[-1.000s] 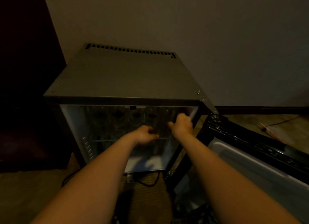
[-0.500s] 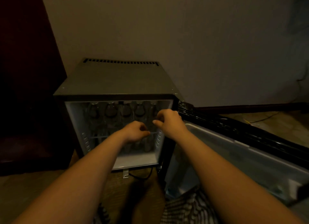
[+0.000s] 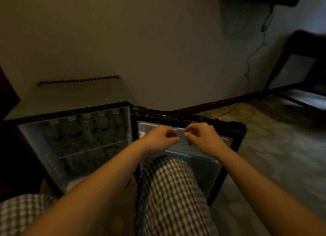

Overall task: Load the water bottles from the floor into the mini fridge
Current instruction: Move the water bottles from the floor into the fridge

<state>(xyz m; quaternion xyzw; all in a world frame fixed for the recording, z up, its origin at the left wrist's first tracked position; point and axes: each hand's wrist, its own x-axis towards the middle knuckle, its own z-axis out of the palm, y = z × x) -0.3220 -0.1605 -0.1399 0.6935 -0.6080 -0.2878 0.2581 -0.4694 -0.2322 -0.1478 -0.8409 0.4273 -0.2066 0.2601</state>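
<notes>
Left hand [image 3: 161,138] and right hand [image 3: 202,136], both curled and empty, are now withdrawn from the mini fridge [image 3: 70,98] to its open door [image 3: 238,135]; water bottles [image 3: 104,122] line the upper shelf edge to edge, so loading looks finished.

Water bottles [image 3: 104,122] in mini fridge [image 3: 70,98] dim, blurred; count unclear; door [image 3: 238,135] partly hidden by left hand [image 3: 158,138], right hand [image 3: 202,137] & knee [image 3: 169,191]; can't tell if either pinches anything
</notes>
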